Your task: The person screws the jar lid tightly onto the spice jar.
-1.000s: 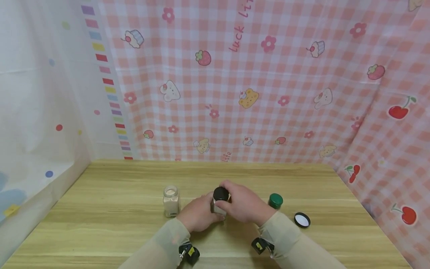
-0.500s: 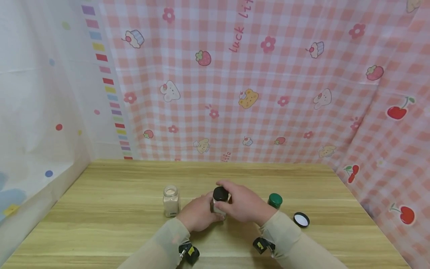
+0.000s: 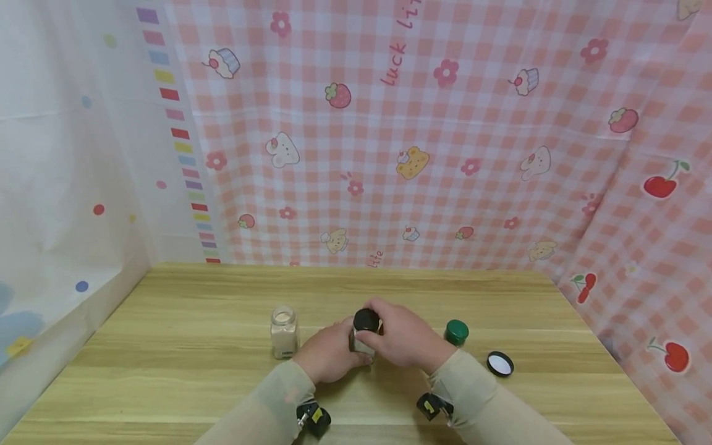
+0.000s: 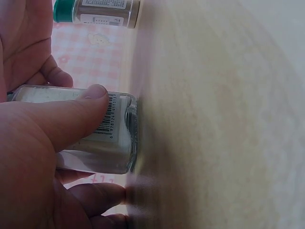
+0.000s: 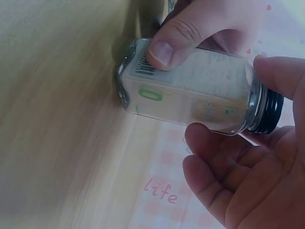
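A square glass spice jar [image 5: 200, 98] with a black screw lid [image 3: 366, 320] stands upright on the table between both hands. My left hand [image 3: 329, 355] grips the jar's body, its thumb [image 4: 93, 107] lying across a barcode label. From the other side my right hand [image 3: 408, 337] holds the black lid between thumb and fingers. In the right wrist view, its other fingers [image 5: 202, 143] are spread beside the jar. Pale contents and a green mark show through the glass.
Left of the hands stands an uncapped glass jar [image 3: 284, 339] of pale powder. At the right are a green-capped spice jar [image 3: 457, 332], partly behind the right wrist, and a loose black lid [image 3: 500, 364] with its white inside up. A patterned curtain [image 3: 356, 136] hangs behind the wooden table [image 3: 222, 395].
Both hands keep their hold on the jar in nearly the same place. The right fingers at the black lid shift only slightly.
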`<state>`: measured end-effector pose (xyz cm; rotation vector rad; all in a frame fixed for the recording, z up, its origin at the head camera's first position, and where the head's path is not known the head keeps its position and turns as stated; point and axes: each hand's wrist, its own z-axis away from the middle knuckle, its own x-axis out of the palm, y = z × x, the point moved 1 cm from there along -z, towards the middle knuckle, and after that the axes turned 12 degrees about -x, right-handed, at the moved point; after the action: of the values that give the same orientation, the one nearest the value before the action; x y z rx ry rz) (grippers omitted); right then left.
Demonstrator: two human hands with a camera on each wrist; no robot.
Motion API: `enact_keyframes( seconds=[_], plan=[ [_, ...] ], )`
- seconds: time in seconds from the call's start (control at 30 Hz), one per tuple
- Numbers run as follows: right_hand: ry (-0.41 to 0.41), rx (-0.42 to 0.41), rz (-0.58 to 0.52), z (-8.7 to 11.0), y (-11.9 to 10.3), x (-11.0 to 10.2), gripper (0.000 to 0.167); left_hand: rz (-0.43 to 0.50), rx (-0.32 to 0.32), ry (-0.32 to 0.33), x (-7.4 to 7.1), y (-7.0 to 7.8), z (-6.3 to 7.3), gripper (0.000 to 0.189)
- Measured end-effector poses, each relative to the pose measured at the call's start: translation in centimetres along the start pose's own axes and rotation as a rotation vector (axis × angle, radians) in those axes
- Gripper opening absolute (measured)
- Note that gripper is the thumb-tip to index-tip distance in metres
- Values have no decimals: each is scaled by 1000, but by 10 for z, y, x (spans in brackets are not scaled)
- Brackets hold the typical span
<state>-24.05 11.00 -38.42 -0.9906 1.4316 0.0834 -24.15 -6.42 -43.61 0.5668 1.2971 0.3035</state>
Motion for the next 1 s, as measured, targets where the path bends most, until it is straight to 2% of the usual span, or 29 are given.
enact_keyframes(
  seconds=[0.1,0.33,0.5,0.67,0.9,1.0],
  plan=[
    [-1,6,6,0,0,1,35,7,-5,-3,0,0,0,68],
    [-47,-32,-9,2,1,-2,64,2,-1,1,1,0,2,67],
    [-58,-67,11,2,-1,-3,48,-4,2,0,0,0,2,69],
    [-50,-48,30,0,-1,-4,35,0,2,-2,0,1,2,69],
    [-18,-26,31,0,0,-2,31,2,2,2,0,1,1,70],
    [-25,-22,26,1,0,-2,41,4,2,2,0,1,1,67]
  ],
)
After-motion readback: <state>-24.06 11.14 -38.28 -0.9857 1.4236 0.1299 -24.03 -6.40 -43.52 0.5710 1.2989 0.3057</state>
